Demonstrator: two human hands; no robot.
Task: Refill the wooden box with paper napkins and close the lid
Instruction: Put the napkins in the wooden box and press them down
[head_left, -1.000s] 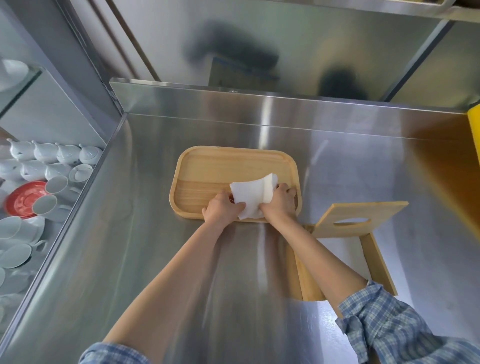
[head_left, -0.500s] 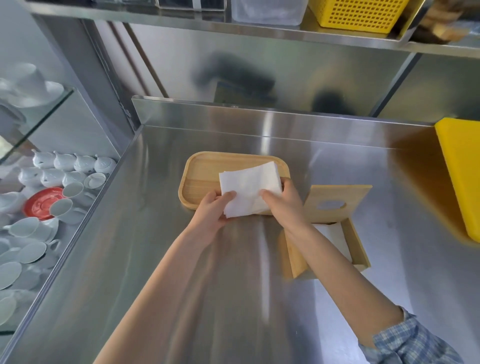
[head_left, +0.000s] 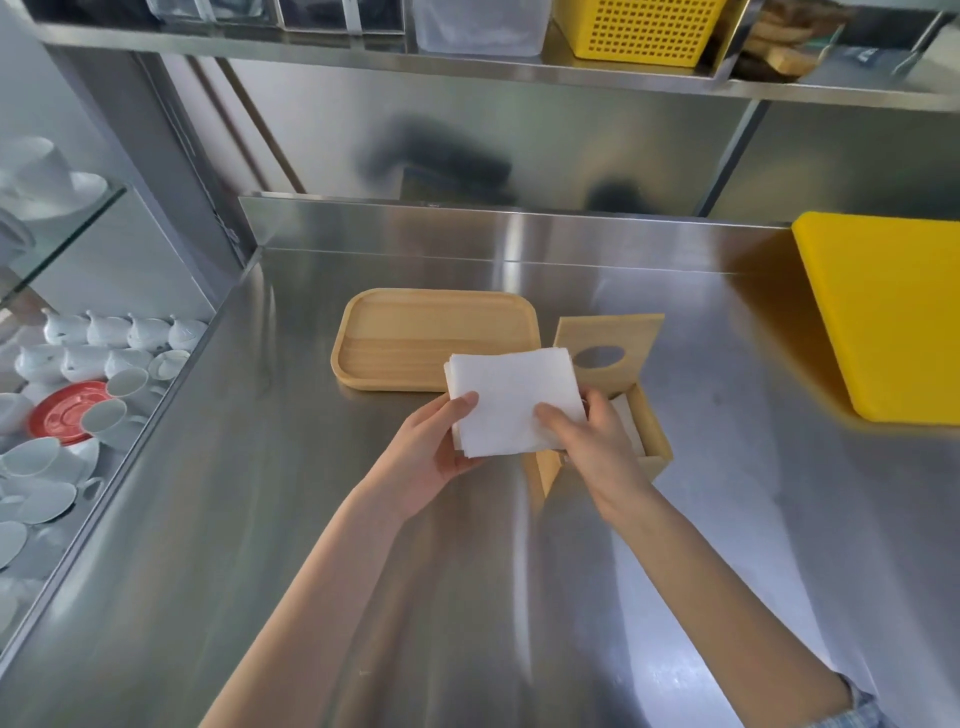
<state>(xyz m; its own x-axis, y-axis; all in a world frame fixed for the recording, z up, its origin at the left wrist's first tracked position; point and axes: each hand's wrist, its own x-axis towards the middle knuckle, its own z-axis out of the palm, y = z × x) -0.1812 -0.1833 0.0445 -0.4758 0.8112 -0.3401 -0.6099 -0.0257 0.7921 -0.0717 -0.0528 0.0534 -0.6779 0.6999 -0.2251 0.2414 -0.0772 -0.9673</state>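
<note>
While we grip the napkin stack (head_left: 511, 397) with both hands, left hand (head_left: 434, 449) and right hand (head_left: 597, 441), it hovers beside the open wooden box (head_left: 652, 434) mid-table, lid (head_left: 608, 345) raised. Loose sheets could fan out, or snag the box rim.

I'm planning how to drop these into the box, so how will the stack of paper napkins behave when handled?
The stack of paper napkins probably flexes easily: both the left hand and right hand support it. It looks light, held by thumbs and fingers alone. Its edges show loose layers, so sheets may slide or fan apart unless lowered flat into the wooden box.
</note>
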